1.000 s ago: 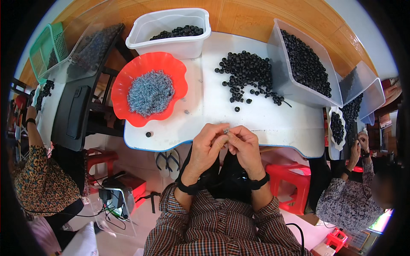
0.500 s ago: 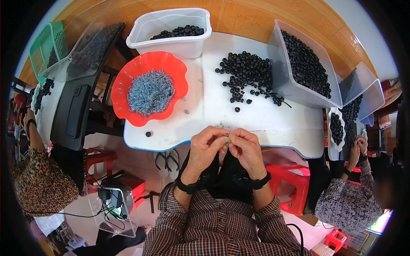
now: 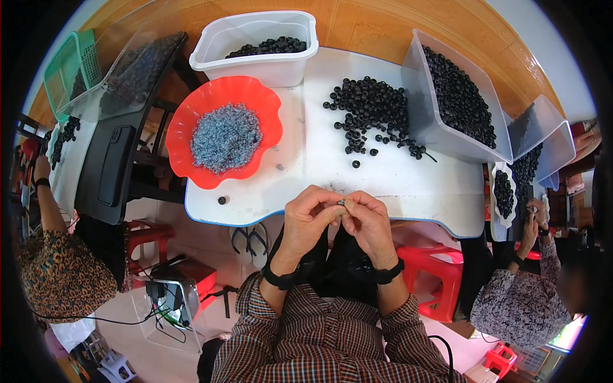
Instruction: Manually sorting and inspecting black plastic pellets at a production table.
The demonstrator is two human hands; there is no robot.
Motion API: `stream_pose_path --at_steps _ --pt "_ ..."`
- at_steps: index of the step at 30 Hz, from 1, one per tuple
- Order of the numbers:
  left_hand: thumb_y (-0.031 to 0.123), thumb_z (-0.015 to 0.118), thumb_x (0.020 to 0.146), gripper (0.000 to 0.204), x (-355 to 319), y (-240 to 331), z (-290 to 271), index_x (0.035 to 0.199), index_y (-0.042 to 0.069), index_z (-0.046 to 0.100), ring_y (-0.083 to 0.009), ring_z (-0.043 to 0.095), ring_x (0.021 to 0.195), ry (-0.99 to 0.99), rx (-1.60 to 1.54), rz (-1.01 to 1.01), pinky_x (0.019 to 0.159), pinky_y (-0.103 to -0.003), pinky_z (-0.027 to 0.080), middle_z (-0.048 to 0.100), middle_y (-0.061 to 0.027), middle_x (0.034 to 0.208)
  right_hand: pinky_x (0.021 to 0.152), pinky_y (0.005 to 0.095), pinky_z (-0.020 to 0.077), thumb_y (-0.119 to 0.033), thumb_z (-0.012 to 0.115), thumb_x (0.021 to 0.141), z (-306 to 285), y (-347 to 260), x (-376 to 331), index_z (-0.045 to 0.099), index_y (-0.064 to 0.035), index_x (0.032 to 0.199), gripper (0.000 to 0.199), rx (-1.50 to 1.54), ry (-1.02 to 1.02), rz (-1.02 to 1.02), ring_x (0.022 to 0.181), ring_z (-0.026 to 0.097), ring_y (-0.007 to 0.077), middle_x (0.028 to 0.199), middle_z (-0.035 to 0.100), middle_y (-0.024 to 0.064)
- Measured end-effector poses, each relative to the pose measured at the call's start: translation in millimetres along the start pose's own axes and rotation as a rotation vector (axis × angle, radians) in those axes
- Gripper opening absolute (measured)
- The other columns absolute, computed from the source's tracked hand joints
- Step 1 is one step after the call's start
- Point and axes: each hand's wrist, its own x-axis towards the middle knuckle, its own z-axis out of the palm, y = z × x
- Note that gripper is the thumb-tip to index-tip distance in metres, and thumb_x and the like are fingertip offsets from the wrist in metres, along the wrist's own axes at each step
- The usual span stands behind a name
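My left hand [image 3: 309,216] and my right hand [image 3: 368,220] meet just over the near edge of the white table, their thumbs and forefingers pinched together. Between the fingertips is a tiny piece [image 3: 341,202], too small and covered to name. Beyond my hands to the right lies a loose pile of small black ring-shaped pieces [image 3: 377,105], with one stray piece [image 3: 355,164] nearest me. On the left stands a red scalloped bowl [image 3: 181,143], heaped with small clear-bluish pieces [image 3: 227,137].
A white tub [image 3: 258,67] with black pieces stands at the back left, a clear bin [image 3: 424,127] full of them at the right. One black piece [image 3: 222,200] lies near the front-left edge. Co-workers sit on both sides. A red stool [image 3: 437,281] stands below the table.
My hands stay pinched together in nearly the same place, with only slight finger movement. The left co-worker's hand and the right co-worker's hands have shifted a little.
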Motion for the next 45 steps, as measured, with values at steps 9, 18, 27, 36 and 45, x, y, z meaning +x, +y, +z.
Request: stream_pose_path --at_steps 9,18,27,36,45 --pt "-0.004 0.069 0.084 0.014 -1.7 -2.0 1.4 0.098 -0.004 0.069 -0.0106 0.061 0.069 0.057 -0.024 0.058 0.06 -0.022 0.051 0.061 -0.0074 0.093 0.048 0.0172 0.0338 -0.027 0.06 0.098 -1.8 2.3 0.8 0.061 -0.0039 0.091 0.024 -0.071 -0.058 0.008 0.055 0.046 0.004 0.071 0.055 -0.0018" --pt "-0.001 0.07 0.084 0.015 -1.4 -6.8 -1.3 0.099 -0.003 0.069 -0.0106 0.062 0.072 0.046 0.067 0.107 0.061 -0.022 0.052 0.061 -0.0069 0.093 0.049 0.0169 0.035 -0.025 0.061 0.097 -1.9 2.7 2.0 0.062 -0.0034 0.094 0.022 -0.08 -0.037 0.018 0.056 0.047 0.0039 0.072 0.056 -0.0018" --pt "-0.001 0.075 0.08 0.023 -2.6 -5.4 -1.0 0.102 -0.002 0.068 -0.0092 0.062 0.079 0.011 0.221 0.168 0.065 -0.021 0.051 0.06 -0.0041 0.095 0.048 0.0169 0.0314 -0.013 0.062 0.093 0.7 4.4 2.2 0.063 -0.0028 0.09 0.011 0.078 0.042 0.036 0.054 0.045 0.0041 0.07 0.055 -0.0018" --pt "0.0 0.071 0.08 0.017 -5.0 0.9 4.9 0.096 0.0 0.065 -0.0217 0.064 0.069 0.073 0.407 0.251 0.059 -0.031 0.052 0.063 -0.0115 0.086 0.043 0.0183 0.0263 -0.012 0.058 0.095 2.5 0.4 -1.0 0.059 -0.0032 0.085 0.014 0.079 0.022 0.047 0.048 0.038 0.0034 0.065 0.05 -0.0025" --pt "-0.004 0.066 0.081 0.022 0.6 -3.2 6.9 0.102 -0.003 0.059 -0.0321 0.064 0.075 0.032 0.662 0.563 0.062 -0.036 0.054 0.061 -0.0163 0.087 0.042 0.0181 0.0264 -0.017 0.058 0.096 6.0 -2.3 -4.1 0.056 -0.0035 0.083 0.019 0.094 0.062 0.071 0.047 0.038 0.0031 0.068 0.049 -0.0024"
